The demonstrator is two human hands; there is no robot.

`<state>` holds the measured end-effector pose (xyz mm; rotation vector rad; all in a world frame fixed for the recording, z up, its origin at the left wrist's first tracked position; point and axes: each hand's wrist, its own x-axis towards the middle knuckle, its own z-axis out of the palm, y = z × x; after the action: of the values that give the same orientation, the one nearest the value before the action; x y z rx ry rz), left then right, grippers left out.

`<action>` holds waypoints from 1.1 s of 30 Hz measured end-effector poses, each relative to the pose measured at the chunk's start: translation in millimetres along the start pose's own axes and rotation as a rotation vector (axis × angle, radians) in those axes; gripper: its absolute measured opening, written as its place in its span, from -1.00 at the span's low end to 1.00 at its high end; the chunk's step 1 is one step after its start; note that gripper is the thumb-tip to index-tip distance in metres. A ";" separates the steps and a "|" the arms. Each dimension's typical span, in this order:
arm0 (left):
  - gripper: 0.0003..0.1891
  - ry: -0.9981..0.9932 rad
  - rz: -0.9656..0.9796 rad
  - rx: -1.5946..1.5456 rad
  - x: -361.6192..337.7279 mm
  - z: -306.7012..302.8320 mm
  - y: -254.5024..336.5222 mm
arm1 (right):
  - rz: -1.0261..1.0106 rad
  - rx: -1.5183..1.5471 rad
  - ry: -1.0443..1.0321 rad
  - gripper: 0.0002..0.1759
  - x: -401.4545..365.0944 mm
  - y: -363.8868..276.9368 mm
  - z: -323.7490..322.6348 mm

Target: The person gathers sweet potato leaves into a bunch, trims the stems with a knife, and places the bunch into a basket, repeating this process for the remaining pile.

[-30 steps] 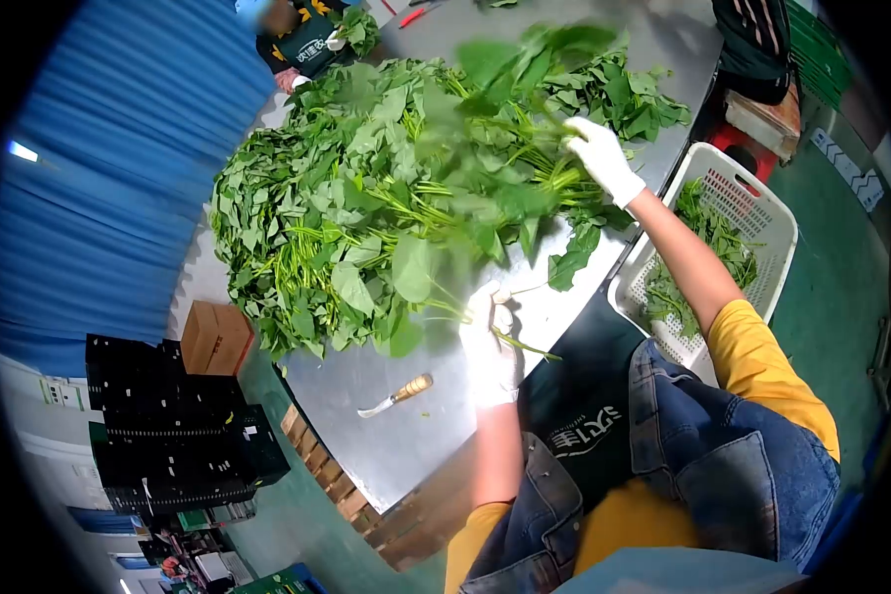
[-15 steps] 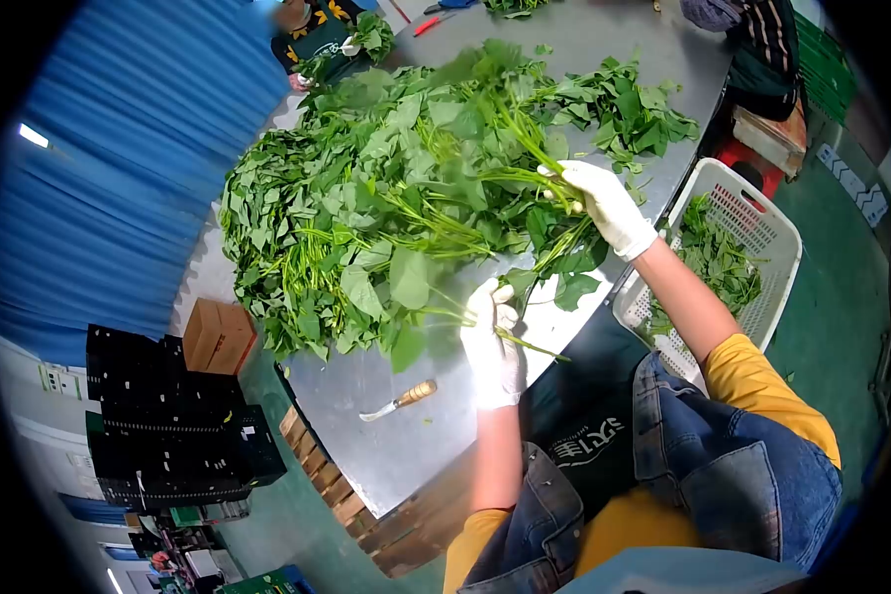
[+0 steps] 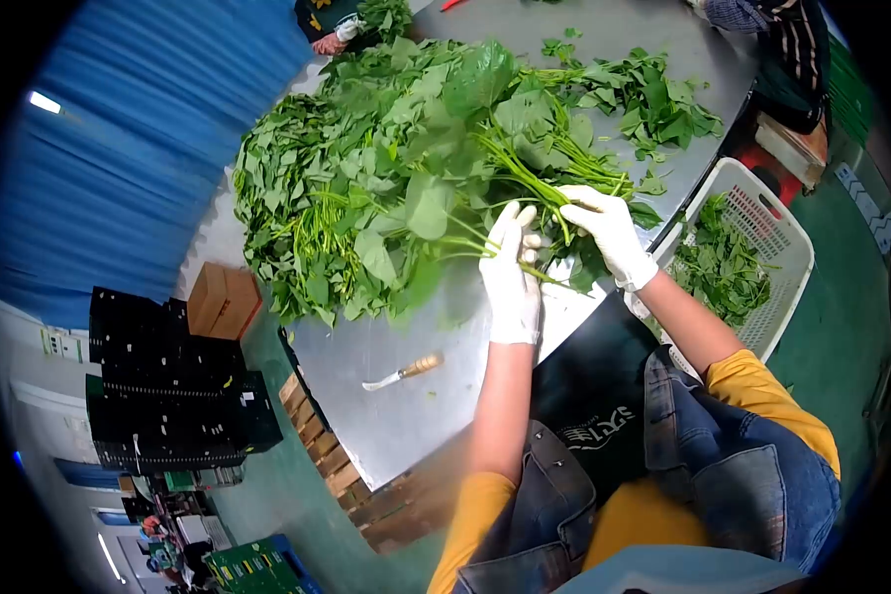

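Note:
Both of my hands wear white gloves and are close together at the near edge of a big heap of leafy green stems [image 3: 366, 168]. My left hand [image 3: 511, 267] is closed on a few thin leafy stems, whose cut ends stick out to the right of the fingers. A bundle of thicker green stems [image 3: 520, 170] is gripped in my right hand [image 3: 607, 233], its leaves pointing up and away. A small knife with a wooden handle [image 3: 421, 366] lies on the metal table [image 3: 366, 436], left of my left forearm.
Right of the table stands a white perforated basket [image 3: 797, 259] with loose greens inside. Co-workers' gloved hand [image 3: 348, 28] and striped sleeve [image 3: 800, 45] show at the far side. Black crates [image 3: 168, 396] and a cardboard box [image 3: 223, 300] are at the left.
My left hand has moved up and right, close to my right hand. The right-hand bundle has swung lower and left. The camera view has shifted slightly.

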<state>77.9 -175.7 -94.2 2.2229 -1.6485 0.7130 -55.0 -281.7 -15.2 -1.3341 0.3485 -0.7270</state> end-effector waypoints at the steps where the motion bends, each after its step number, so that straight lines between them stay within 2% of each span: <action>1: -0.60 0.047 -0.306 -0.506 13.5 -23.2 8.7 | 0.061 0.024 -0.032 -0.67 -4.6 -0.8 1.4; 3: -0.60 0.160 -0.916 -1.517 30.1 -61.4 23.1 | 0.056 -0.038 -0.062 -0.67 -9.2 7.0 3.7; 7: -0.63 0.111 -0.898 -1.309 21.4 -53.9 25.4 | 0.161 -0.003 -0.093 -0.58 -13.3 -1.2 -13.8; 8: -0.63 0.148 -0.915 -1.448 8.3 -31.8 16.3 | -0.018 0.004 -0.062 -0.56 -7.7 33.4 -36.0; 10: -0.61 0.230 -0.948 -1.723 -12.1 2.6 3.6 | 0.118 0.292 0.017 -0.58 -9.4 11.7 -47.0; 12: -0.60 0.215 -1.023 -1.805 -3.8 -7.6 20.8 | 0.227 0.465 0.030 -0.60 -10.6 28.0 -63.8; 14: -0.59 0.195 -1.163 -1.957 5.2 -17.9 39.9 | 0.254 0.428 -0.005 -0.60 -18.1 39.5 -68.3; 15: -0.57 0.137 -1.110 -2.017 1.7 -14.0 42.6 | 0.279 0.439 -0.011 -0.60 -20.8 40.3 -66.2; 16: -0.61 0.053 -1.128 -1.984 2.5 -12.0 43.6 | 0.303 0.451 -0.018 -0.59 -23.0 40.3 -63.7; 19: -0.70 0.043 -1.197 -1.966 5.2 -1.6 47.8 | 0.312 0.333 -0.049 -0.61 -28.1 28.6 -57.9; 21: -0.82 -0.077 -1.230 -1.629 20.1 -33.3 53.5 | 0.373 0.330 -0.106 -0.58 -29.5 28.3 -53.0; 22: -0.88 -0.074 -0.743 -0.992 13.0 -11.2 52.7 | 0.383 0.224 -0.111 -0.60 -30.1 39.2 -55.7; 23: -0.88 -0.072 -0.747 -0.992 11.3 -9.2 51.8 | 0.377 0.189 -0.120 -0.61 -32.2 34.0 -52.1; 26: -0.86 0.099 -1.174 -1.598 5.6 -8.3 50.3 | 0.322 0.089 -0.126 -0.63 -41.4 4.3 -55.8; 27: -0.85 0.160 -1.310 -1.800 7.9 -14.6 50.7 | 0.290 0.130 -0.060 -0.63 -41.8 13.8 -65.2; 28: -0.84 0.223 -1.304 -1.883 7.3 -22.9 45.8 | 0.268 0.298 -0.060 -0.62 -44.6 15.1 -80.8; 30: -0.84 0.000 -1.292 -1.458 13.5 -41.7 47.9 | 0.205 0.202 0.064 -0.62 -55.3 27.6 -113.9; 32: -0.85 -0.004 -1.397 -1.767 5.7 -51.1 55.9 | 0.069 0.447 0.031 -0.64 -65.0 54.6 -150.3; 33: -0.84 -0.035 -1.481 -1.653 17.4 -74.6 61.8 | 0.079 0.483 0.120 -0.61 -68.9 62.2 -167.0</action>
<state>6.8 -171.5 -26.2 1.3125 0.0872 -0.8114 -191.6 -358.4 -124.6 -0.8187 0.2959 -0.7683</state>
